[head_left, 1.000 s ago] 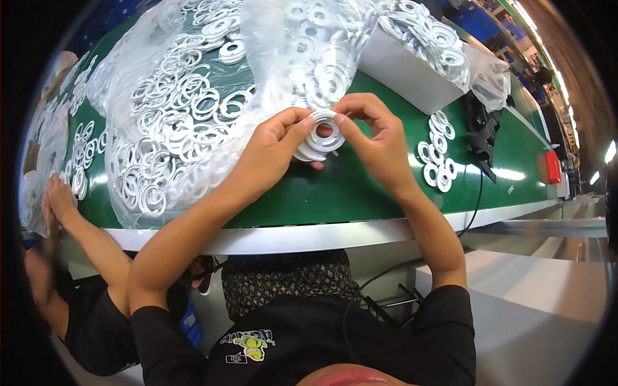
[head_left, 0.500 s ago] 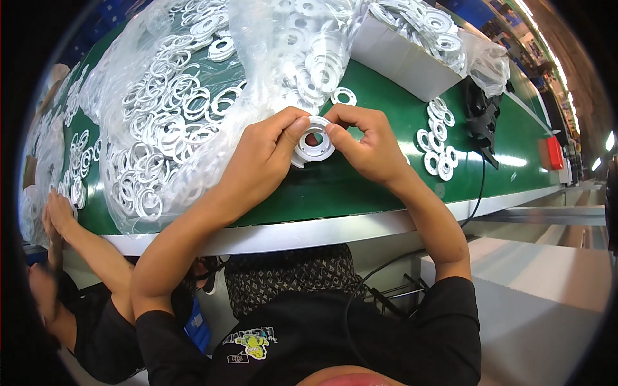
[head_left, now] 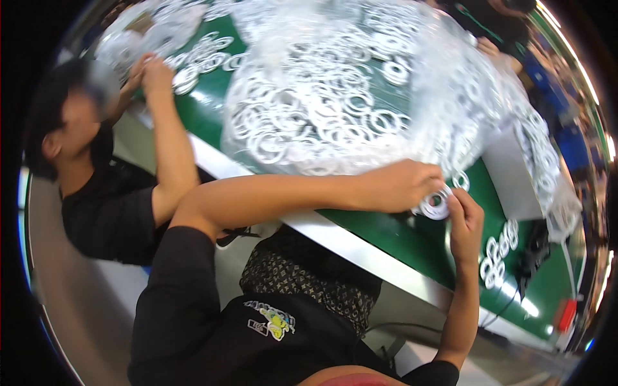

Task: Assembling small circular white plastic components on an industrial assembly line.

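Observation:
Between my two hands is a white plastic ring (head_left: 435, 206), held over the green tabletop near its front edge. My left hand (head_left: 405, 185) grips its left upper side with the fingers closed. My right hand (head_left: 466, 222) pinches its right side between thumb and fingers. One loose white ring (head_left: 460, 181) lies just beyond my hands. To the left, a clear plastic sheet (head_left: 425, 96) bears a large heap of white rings (head_left: 309, 116). Motion blur hides the finer detail of the held piece.
A pale carton (head_left: 508, 177) full of white parts stands at the right. Near it lie a small group of rings (head_left: 499, 254), a black bundle (head_left: 533, 257) and a red box (head_left: 566, 315). A co-worker (head_left: 103, 186) handles parts at the left; another person (head_left: 496, 29) is at the far side.
The view has swung left, so the table and my hands appear farther right and the co-worker shows more fully. Both hands still hold the ring.

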A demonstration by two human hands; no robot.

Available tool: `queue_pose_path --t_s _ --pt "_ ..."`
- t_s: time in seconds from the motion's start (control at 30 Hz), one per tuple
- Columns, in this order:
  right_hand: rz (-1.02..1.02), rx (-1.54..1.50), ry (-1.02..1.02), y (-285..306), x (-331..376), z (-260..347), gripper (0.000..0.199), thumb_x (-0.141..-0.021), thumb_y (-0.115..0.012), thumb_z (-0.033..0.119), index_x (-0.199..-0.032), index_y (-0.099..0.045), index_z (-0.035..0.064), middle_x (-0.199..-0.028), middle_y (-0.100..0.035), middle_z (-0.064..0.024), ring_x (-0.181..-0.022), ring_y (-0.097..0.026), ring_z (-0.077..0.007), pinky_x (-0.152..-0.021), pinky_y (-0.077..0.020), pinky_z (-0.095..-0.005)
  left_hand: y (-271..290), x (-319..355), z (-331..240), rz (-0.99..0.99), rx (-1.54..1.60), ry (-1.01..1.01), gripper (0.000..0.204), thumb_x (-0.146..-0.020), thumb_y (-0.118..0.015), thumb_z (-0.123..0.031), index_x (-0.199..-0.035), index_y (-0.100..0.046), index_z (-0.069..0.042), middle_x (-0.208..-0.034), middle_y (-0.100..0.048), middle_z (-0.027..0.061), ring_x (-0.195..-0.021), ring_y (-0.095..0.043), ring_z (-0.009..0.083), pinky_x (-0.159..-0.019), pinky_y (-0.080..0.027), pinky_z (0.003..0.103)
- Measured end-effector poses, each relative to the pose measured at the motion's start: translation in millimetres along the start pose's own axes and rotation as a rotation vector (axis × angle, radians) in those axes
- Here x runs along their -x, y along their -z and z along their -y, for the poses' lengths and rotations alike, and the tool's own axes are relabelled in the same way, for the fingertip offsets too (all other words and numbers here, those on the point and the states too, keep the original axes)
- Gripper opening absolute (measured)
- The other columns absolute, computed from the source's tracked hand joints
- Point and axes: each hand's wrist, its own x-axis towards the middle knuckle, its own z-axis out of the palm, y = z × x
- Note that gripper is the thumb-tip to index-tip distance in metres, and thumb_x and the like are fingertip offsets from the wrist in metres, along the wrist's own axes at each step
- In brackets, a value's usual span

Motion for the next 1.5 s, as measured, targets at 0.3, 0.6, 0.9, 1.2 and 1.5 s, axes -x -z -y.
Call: queue_pose_path --t_s 0.3,0.6,0.9,1.2,1.5 --pt "0.089 -0.066 -0.097 -4.6 -0.6 -4.2 0.022 -0.091 -0.049 0.013 -0.075 -0.052 -0.0008 -0.064 -0.042 0.0024 -0.060 -0.036 -0.0057 -0.053 -0.0289 -0.0229 -0.2 8.8 3.9 0.113 -0.024 0.007 0.028 -0.096 -0.041 -0.024 -0.093 -0.053 0.001 -0.081 -0.059 0.0235 -0.080 -0.059 0.0387 -0.073 -0.044 0.042" --pt "0.130 -0.139 -0.066 -0.1 -14.7 -19.3 0.028 -0.091 -0.053 0.024 -0.077 -0.055 -0.0005 -0.063 -0.042 0.0030 -0.060 -0.037 -0.0066 -0.053 -0.0311 -0.0259 2.7 -3.0 9.6 0.065 0.004 0.095 0.030 -0.097 -0.043 -0.027 -0.094 -0.055 0.000 -0.077 -0.058 0.0122 -0.073 -0.056 0.0213 -0.070 -0.044 0.035" --pt "0.126 -0.292 -0.141 0.7 -6.7 -20.5 0.026 -0.090 -0.054 0.022 -0.077 -0.057 0.0003 -0.063 -0.047 0.0037 -0.060 -0.040 -0.0039 -0.054 -0.0330 -0.0224 -10.5 1.7 -1.8 0.055 0.312 0.224 0.028 -0.099 -0.041 -0.025 -0.095 -0.054 0.000 -0.079 -0.058 0.0027 -0.072 -0.049 0.0071 -0.068 -0.043 0.024" --pt "0.047 -0.227 -0.131 -4.4 -4.4 -11.0 0.023 -0.088 -0.055 0.020 -0.076 -0.056 -0.0006 -0.062 -0.047 0.0035 -0.058 -0.038 -0.0043 -0.052 -0.0316 -0.0223 -9.5 6.6 1.5 0.064 0.180 0.104 0.026 -0.100 -0.040 -0.025 -0.097 -0.050 -0.001 -0.077 -0.057 0.0058 -0.072 -0.049 0.0108 -0.067 -0.042 0.027" --pt "0.073 -0.264 -0.121 -2.3 -4.2 -8.6 0.023 -0.089 -0.055 0.019 -0.079 -0.059 -0.0011 -0.060 -0.045 0.0032 -0.057 -0.037 -0.0038 -0.051 -0.0310 -0.0226 -4.0 2.3 0.1 0.067 0.182 0.154 0.028 -0.098 -0.043 -0.024 -0.092 -0.055 0.001 -0.070 -0.053 0.0032 -0.067 -0.044 0.0094 -0.064 -0.040 0.026"
